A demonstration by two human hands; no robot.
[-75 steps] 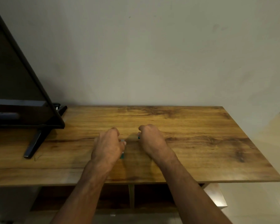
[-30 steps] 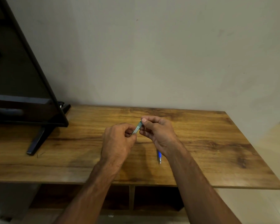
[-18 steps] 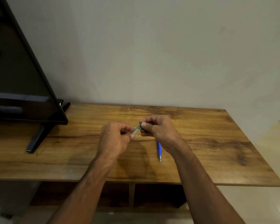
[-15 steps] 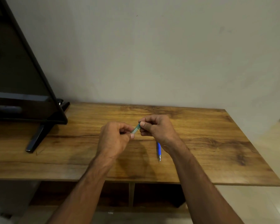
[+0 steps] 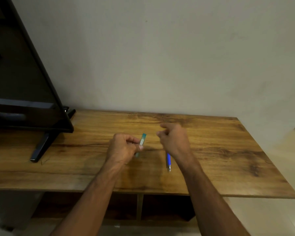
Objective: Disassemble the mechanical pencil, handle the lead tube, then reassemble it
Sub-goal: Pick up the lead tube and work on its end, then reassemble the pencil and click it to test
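Left hand (image 5: 122, 149) grip pinching one lead tube (image 5: 142, 141), right hand (image 5: 174, 139) loosely curled, empty, one blue pencil (image 5: 168, 161) on table (image 5: 228, 150)

Teal lead tube (image 5: 142, 141) upright, blue pencil (image 5: 168, 161) flat

A black monitor (image 5: 20, 86) stands on the wooden table (image 5: 228, 150), against a plain wall (image 5: 160, 57)

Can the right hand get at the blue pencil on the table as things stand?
Probably yes: the blue pencil lies on the table just under the right hand, which looks empty; nothing blocks it.
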